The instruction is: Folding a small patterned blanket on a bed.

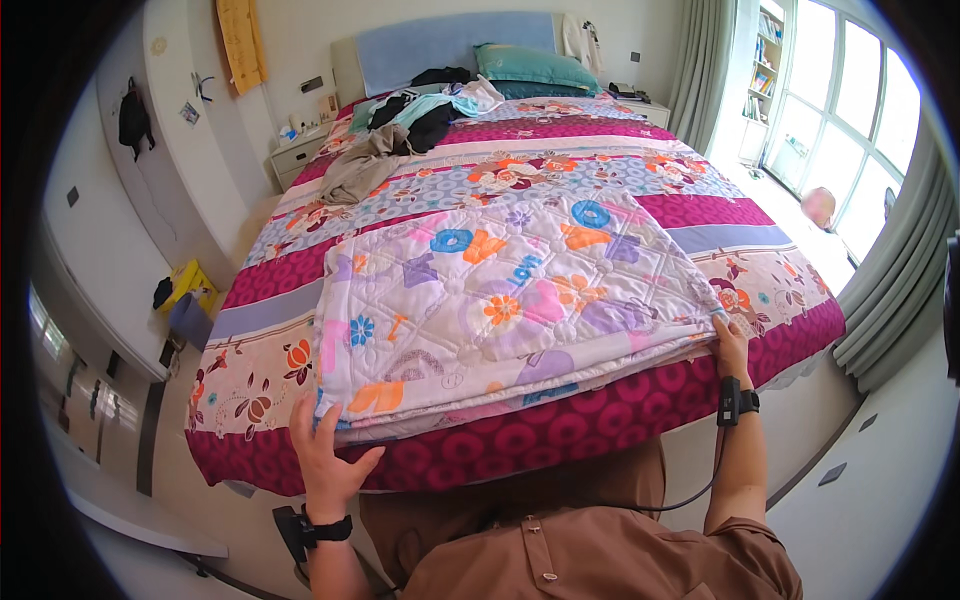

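Note:
A folded quilted cover (480,300), white with printed flowers, letters and hearts, lies in a flat layered rectangle on the near part of the bed. My left hand (326,457) is at its near left corner, fingers spread, the fingertips against the edge and the thumb apart. At the near right corner, my right hand (731,345) grips the folded edge; the quilt hides some of its fingers. Beneath the cover is a floral bedspread (259,375) with maroon bands, which hangs over the foot of the bed.
Rumpled clothes (420,120) lie on the far left of the bed, near green pillows (536,67). Nightstands (300,156) flank the headboard. A blue bin (190,320) and yellow bag (193,279) stand on the left floor. By the right windows is another person (819,206).

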Demonstrator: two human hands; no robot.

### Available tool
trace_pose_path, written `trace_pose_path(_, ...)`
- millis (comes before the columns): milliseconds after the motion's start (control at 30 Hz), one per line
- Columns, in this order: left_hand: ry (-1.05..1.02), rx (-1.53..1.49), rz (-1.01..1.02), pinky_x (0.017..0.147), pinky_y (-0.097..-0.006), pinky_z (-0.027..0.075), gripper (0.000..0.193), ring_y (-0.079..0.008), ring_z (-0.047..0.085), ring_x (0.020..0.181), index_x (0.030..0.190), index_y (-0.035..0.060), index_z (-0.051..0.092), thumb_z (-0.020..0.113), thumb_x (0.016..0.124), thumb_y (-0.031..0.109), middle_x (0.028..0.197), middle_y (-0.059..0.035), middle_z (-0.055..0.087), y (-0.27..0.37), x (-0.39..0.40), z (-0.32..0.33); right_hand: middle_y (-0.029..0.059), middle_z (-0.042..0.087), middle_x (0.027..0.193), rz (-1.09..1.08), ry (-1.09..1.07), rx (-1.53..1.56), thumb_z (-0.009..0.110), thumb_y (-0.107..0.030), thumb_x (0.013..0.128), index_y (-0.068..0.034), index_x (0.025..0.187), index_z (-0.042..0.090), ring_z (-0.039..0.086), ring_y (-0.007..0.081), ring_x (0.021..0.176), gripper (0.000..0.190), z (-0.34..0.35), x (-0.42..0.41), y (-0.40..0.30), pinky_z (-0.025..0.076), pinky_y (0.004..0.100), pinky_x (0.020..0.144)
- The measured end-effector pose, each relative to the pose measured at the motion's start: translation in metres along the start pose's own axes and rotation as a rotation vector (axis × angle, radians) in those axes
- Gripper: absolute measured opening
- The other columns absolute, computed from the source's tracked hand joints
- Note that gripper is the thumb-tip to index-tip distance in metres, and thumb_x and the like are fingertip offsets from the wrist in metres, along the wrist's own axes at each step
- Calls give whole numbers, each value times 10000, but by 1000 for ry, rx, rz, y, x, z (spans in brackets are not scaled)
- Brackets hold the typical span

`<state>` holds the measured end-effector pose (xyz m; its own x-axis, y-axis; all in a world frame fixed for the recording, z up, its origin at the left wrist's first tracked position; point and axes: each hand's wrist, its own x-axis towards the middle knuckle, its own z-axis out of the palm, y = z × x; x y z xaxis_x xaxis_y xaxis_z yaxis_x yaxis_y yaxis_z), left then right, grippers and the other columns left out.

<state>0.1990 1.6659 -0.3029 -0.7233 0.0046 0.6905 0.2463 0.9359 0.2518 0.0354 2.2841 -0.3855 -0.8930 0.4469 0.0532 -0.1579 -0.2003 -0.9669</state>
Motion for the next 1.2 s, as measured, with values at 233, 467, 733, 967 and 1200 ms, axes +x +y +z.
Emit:
trace_pose_path(233, -137, 245, 123, 1020, -538, 254, 545, -321, 422, 1186, 1093, 95, 576, 788, 608, 224, 1175, -96, 521, -4, 7, 10, 37, 628, 913, -7, 1, -13, 582, -194, 896, -5, 1083, 569, 621, 132, 762, 265, -7, 4, 4, 523, 266, 681)
trace_pose_path(467, -167, 327, 194, 1019, -539, 256, 456, -265, 500, 1116, 1081, 104, 590, 657, 636, 33, 1074, -71, 575, -4, 17, -2, 15, 622, 884, -5, 15, -12, 625, -187, 862, -10, 1061, 592, 602, 101, 713, 269, -1, 1, 2, 507, 232, 617)
trace_pose_path(733, -34, 422, 265, 996, -521, 296, 317, -242, 512, 1114, 1012, 98, 604, 578, 709, 10, 1077, -68, 588, -16, 21, 0, 15, 607, 925, -9, -15, -7, 607, -202, 886, -35, 1043, 566, 603, 100, 770, 233, -7, -3, 0, 510, 238, 650)
trace_pose_path(967, -66, 297, 202, 981, -466, 351, 391, -284, 504, 1132, 1057, 67, 606, 551, 686, -47, 1159, -90, 580, -25, -1, 16, 16, 588, 916, -12, -24, 16, 608, -196, 886, -29, 1014, 560, 585, 105, 768, 216, -6, -1, 1, 496, 243, 657)
trace_pose_path(1200, -122, 161, 61, 990, -412, 384, 550, -344, 457, 1204, 1177, 33, 570, 477, 659, -127, 1253, -132, 540, -21, -19, 22, 7, 578, 901, -22, -26, 12, 608, -185, 887, -32, 1001, 561, 569, 92, 752, 197, -4, -1, -2, 488, 241, 641)
